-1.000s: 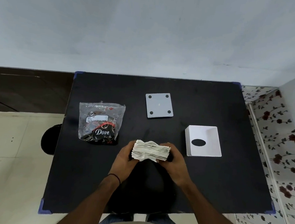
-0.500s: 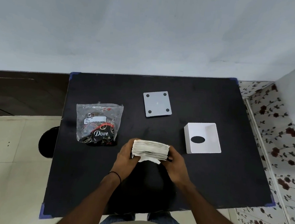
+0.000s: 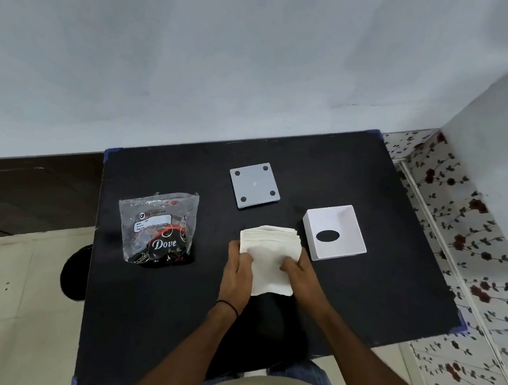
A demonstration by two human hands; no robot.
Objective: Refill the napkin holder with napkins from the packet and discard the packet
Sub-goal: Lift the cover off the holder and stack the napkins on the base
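Note:
A stack of white napkins (image 3: 270,245) lies flat on the black table (image 3: 360,292), one sheet hanging toward me. My left hand (image 3: 237,270) grips its left side and my right hand (image 3: 300,267) presses on its right side. The white napkin holder (image 3: 334,232) sits upside down to the right of the stack, its oval slot showing. Its grey base plate (image 3: 254,185) with dark round feet lies apart behind the stack. The clear plastic packet (image 3: 158,230) marked "Dove" lies flat at the left.
A pale wall stands right behind the table. A floral-patterned surface (image 3: 461,239) runs along the right edge. A dark round stool (image 3: 74,272) sits on the tiled floor at the left. Blue tape marks the table corners.
The napkin stack has gone from being held on edge between both hands to lying flat on the table, with a loose sheet spread toward me. The camera has tilted.

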